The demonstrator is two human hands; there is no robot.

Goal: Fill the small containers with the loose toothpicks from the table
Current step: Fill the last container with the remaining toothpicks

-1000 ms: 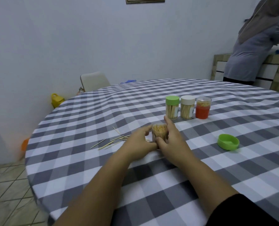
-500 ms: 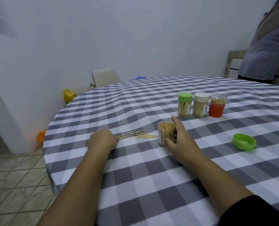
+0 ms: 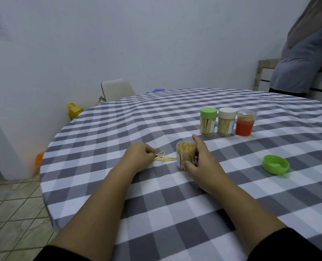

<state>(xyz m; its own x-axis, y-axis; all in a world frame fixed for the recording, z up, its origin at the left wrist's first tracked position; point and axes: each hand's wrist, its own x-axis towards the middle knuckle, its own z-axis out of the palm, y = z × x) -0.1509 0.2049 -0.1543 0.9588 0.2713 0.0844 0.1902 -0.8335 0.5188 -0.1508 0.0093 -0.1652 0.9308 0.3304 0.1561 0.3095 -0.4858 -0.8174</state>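
Gripping the open clear plastic toothpick container (image 3: 186, 155) from its right side, the right hand (image 3: 203, 160) has its thumb curled round the near lower wall and its index finger stretched along the far side of the rim. That container stands upright on the grey-and-white checked tablecloth (image 3: 175, 204) of the round table and is packed with toothpicks standing on end. Just to its left lies a small scatter of loose wooden toothpicks (image 3: 164, 157), their right ends close to the container wall. The left hand (image 3: 139, 157) rests on the cloth at the left end of this scatter, fingers curled down onto the sticks; whether they actually pinch any cannot be told. Farther back and to the right stand three more containers in a row, touching or nearly so: a green-capped one (image 3: 208, 121), a white-capped one (image 3: 226, 121) and a clear one with an orange-red lower half (image 3: 245, 123). A loose green plastic lid (image 3: 275, 164) lies upside down well to the right of the right hand.
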